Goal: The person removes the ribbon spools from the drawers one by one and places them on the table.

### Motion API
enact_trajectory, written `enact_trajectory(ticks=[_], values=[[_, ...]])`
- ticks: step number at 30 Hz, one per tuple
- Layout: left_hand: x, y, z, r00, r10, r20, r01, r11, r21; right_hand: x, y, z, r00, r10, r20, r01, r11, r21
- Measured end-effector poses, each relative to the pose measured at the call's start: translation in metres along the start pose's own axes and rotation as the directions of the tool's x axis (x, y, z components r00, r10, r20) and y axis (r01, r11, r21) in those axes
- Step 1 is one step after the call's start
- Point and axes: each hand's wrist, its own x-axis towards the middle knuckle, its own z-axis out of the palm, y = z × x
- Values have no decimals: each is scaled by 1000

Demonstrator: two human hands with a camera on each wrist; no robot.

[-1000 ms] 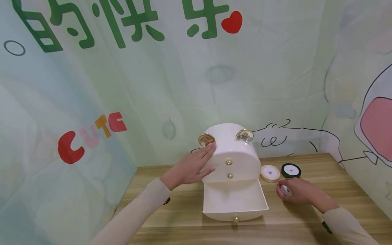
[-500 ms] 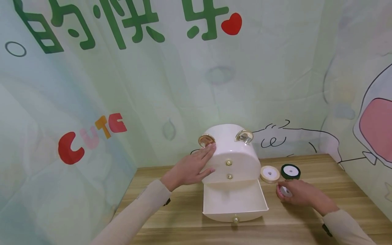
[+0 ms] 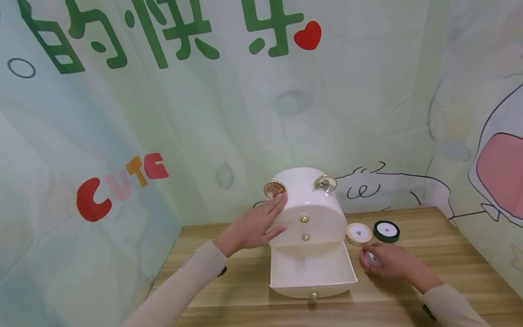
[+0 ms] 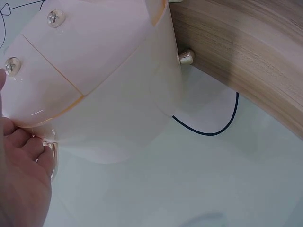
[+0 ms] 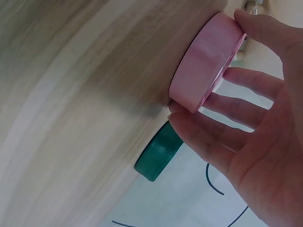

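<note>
A white rounded chest [image 3: 312,200] with two gold-rimmed ears and gold knobs stands on the table, its bottom drawer [image 3: 312,265] pulled out and bare inside. My left hand [image 3: 254,228] rests with extended fingers on the chest's upper left side, fingertips beside the left ear. To the right of the drawer, my right hand [image 3: 393,263] holds a roll of pink ribbon [image 5: 204,61] by its edge, thumb on one side and fingertips on the other. Its white centre shows in the head view, low over the wood.
A cream ribbon roll [image 3: 359,234] lies just right of the chest, with a dark green ribbon roll [image 3: 386,231] beside it. Behind the wooden table [image 3: 433,236] hangs a printed cloth backdrop [image 3: 229,113], which also runs along both sides.
My right hand has shifted slightly left with the pink ribbon roll, closer to the drawer. The left hand stays in place on the chest.
</note>
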Motion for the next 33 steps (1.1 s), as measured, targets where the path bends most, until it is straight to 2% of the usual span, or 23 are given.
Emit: enact_trajectory(ticks=[6, 11, 15, 18, 20, 23, 25, 26, 30, 32, 33], values=[[-1, 0, 1, 1000, 1, -5, -1, 1000, -4, -2, 0, -4, 1000, 27, 3, -28, 999, 18], [-1, 0, 3, 1000, 5, -4, -5, 1000, 0, -5, -8, -12, 996, -12, -91, 10, 1000, -19], [0, -2, 4, 1000, 6, -11, -6, 1000, -3, -8, -25, -22, 989, -12, -147, 21, 998, 59], [0, -2, 4, 1000, -2, -10, 2, 1000, -6, -13, -44, -31, 981, -37, -188, 59, 992, 113], [0, -2, 3, 1000, -12, -1, 12, 1000, -10, -15, -57, -34, 965, -72, -253, 103, 989, 110], [0, -1, 4, 1000, -15, 0, 15, 1000, -14, -19, -75, -32, 928, -108, -357, 153, 983, 99], [0, -1, 4, 1000, -11, -5, 11, 1000, -13, -20, -86, -29, 892, -136, -432, 196, 976, 98], [0, -1, 4, 1000, -7, -9, 7, 1000, -11, -21, -92, -27, 881, -142, -452, 218, 969, 120], [0, -1, 3, 1000, -3, -17, 3, 1000, -1, -22, -114, -20, 797, -259, -545, 376, 920, 113], [0, 0, 3, 1000, -3, -17, 3, 1000, -5, -23, -124, -17, 777, -306, -551, 428, 898, 106], [1, 0, 3, 1000, -4, -17, 3, 1000, -8, -23, -128, -15, 758, -335, -560, 448, 891, 75]])
